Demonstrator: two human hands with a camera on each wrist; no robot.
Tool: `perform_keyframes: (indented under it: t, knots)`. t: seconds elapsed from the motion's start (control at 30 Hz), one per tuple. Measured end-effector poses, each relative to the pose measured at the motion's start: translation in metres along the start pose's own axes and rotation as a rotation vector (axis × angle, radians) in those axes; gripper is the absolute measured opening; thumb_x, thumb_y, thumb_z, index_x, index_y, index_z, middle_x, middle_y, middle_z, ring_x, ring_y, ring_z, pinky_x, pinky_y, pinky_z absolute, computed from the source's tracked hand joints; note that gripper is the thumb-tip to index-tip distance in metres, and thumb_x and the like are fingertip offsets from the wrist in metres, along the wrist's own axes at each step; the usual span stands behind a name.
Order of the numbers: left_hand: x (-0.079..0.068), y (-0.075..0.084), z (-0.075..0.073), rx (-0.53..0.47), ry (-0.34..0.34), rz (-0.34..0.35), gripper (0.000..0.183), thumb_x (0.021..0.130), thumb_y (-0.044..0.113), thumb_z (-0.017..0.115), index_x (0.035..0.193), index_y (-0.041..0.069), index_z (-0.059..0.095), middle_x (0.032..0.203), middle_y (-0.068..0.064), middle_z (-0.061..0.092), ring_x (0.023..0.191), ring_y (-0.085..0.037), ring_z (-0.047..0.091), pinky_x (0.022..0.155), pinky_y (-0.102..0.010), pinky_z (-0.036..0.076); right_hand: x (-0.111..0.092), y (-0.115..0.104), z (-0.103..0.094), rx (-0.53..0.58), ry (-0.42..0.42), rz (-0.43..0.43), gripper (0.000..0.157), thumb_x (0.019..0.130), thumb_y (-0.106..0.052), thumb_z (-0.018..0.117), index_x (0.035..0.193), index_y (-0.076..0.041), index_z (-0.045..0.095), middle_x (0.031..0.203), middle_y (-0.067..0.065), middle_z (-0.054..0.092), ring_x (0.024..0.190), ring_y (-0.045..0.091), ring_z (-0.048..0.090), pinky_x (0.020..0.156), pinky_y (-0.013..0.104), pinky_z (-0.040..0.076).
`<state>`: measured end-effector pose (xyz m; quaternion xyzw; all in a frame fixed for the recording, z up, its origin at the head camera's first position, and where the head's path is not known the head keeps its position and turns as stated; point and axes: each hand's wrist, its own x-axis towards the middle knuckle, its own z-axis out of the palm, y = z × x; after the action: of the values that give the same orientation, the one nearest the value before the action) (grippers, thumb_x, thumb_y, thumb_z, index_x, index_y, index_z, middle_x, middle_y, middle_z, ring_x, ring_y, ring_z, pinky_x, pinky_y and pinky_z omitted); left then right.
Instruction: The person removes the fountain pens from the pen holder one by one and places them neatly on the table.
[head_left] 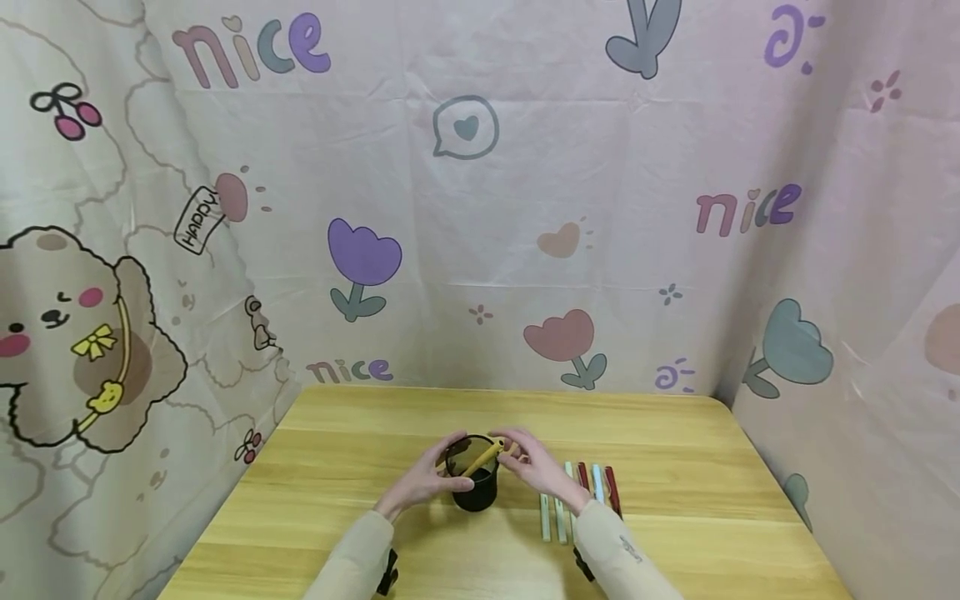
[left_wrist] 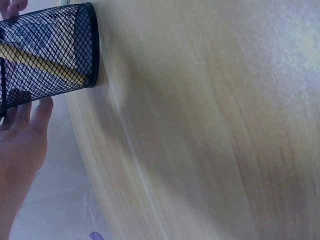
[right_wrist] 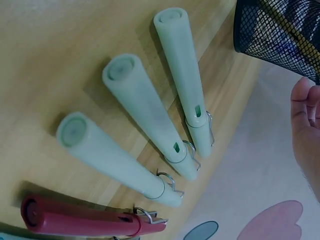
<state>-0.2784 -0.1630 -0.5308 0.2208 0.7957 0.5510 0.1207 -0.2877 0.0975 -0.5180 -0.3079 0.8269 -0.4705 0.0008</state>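
A round black mesh pen cup (head_left: 476, 497) stands on the table in the head view. My left hand (head_left: 424, 482) holds it from the left side, thumb across the front and fingers behind. Inside, a yellow pen (head_left: 483, 458) leans with its top at the right of the rim. The fingers of my right hand (head_left: 531, 463) curl around that top end. Through the mesh in the left wrist view, the yellow pen (left_wrist: 47, 65) slants down to the cup's base. Only part of my right hand (right_wrist: 306, 112) shows beside the cup (right_wrist: 280, 37) in the right wrist view.
Right of the cup, several pens lie in a row, partly under my right forearm: light green pens (right_wrist: 142, 110), a light blue pen (head_left: 597, 482) and dark red pens (right_wrist: 85, 217). The wooden table (head_left: 360, 425) meets a patterned cloth (head_left: 480, 250) behind it.
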Motion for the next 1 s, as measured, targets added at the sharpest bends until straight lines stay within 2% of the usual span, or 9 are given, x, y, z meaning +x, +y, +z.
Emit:
perform_keyframes:
  t: [0.27, 0.37, 0.53, 0.67, 0.73, 0.9, 1.0]
  knots:
    - [-0.0001, -0.0012, 0.0003, 0.003, 0.006, -0.005, 0.09, 0.087, 0.027, 0.08, 0.159, 0.011, 0.028, 0.162, -0.02, 0.034, 0.15, -0.047, 0.027, 0.119, -0.062, 0.035, 0.0058, 0.0014, 0.0015, 0.08, -0.07, 0.007, 0.033, 0.103, -0.011, 0.055, 0.135, -0.005, 0.061, 0.117, 0.019, 0.058, 0.067, 0.019, 0.057, 0.053, 0.018, 0.048]
    - [0.0, -0.0013, 0.0002, 0.008, 0.005, -0.006, 0.09, 0.087, 0.027, 0.08, 0.159, 0.011, 0.028, 0.162, -0.02, 0.034, 0.15, -0.047, 0.027, 0.119, -0.061, 0.035, 0.0072, 0.0014, 0.0022, 0.101, -0.078, 0.025, 0.029, 0.102, -0.011, 0.056, 0.13, -0.004, 0.063, 0.12, 0.019, 0.059, 0.063, 0.018, 0.056, 0.052, 0.017, 0.046]
    - [0.0, 0.0006, -0.0003, 0.014, 0.006, 0.004, 0.09, 0.087, 0.029, 0.08, 0.159, 0.01, 0.028, 0.161, -0.021, 0.035, 0.149, -0.047, 0.028, 0.118, -0.062, 0.036, 0.0074, -0.0012, 0.0035, 0.133, -0.065, 0.036, 0.025, 0.102, -0.012, 0.057, 0.122, -0.001, 0.064, 0.102, 0.019, 0.061, 0.06, 0.006, 0.05, 0.05, 0.017, 0.043]
    - [-0.0001, 0.0025, -0.0006, 0.02, 0.005, 0.007, 0.091, 0.087, 0.031, 0.08, 0.159, 0.01, 0.028, 0.161, -0.021, 0.035, 0.149, -0.047, 0.029, 0.118, -0.062, 0.036, 0.007, -0.0021, 0.0054, 0.158, -0.051, 0.044, 0.024, 0.103, -0.015, 0.056, 0.121, 0.0, 0.062, 0.092, 0.021, 0.061, 0.059, 0.003, 0.047, 0.049, 0.017, 0.042]
    - [-0.0002, 0.0029, -0.0005, 0.02, 0.005, 0.007, 0.091, 0.087, 0.031, 0.08, 0.159, 0.01, 0.028, 0.161, -0.021, 0.035, 0.149, -0.047, 0.029, 0.117, -0.062, 0.037, 0.007, -0.0017, 0.0062, 0.169, -0.04, 0.06, 0.026, 0.104, -0.017, 0.056, 0.122, 0.0, 0.061, 0.089, 0.017, 0.061, 0.059, 0.003, 0.048, 0.05, 0.017, 0.043]
    - [0.0002, 0.0024, -0.0005, 0.013, 0.002, 0.011, 0.09, 0.087, 0.028, 0.08, 0.158, 0.008, 0.028, 0.16, -0.022, 0.036, 0.148, -0.047, 0.031, 0.117, -0.061, 0.038, 0.0049, 0.0021, 0.0068, 0.212, 0.023, 0.093, 0.028, 0.102, -0.018, 0.058, 0.121, 0.003, 0.062, 0.073, 0.006, 0.058, 0.053, 0.014, 0.052, 0.049, 0.019, 0.043]
    - [-0.0001, 0.0019, -0.001, 0.006, 0.002, 0.016, 0.089, 0.088, 0.025, 0.08, 0.158, 0.007, 0.028, 0.16, -0.023, 0.036, 0.148, -0.047, 0.031, 0.117, -0.061, 0.037, 0.0029, 0.0035, 0.0072, 0.233, 0.074, 0.097, 0.028, 0.1, -0.018, 0.061, 0.118, 0.004, 0.063, 0.067, 0.006, 0.056, 0.051, 0.015, 0.053, 0.048, 0.019, 0.044]
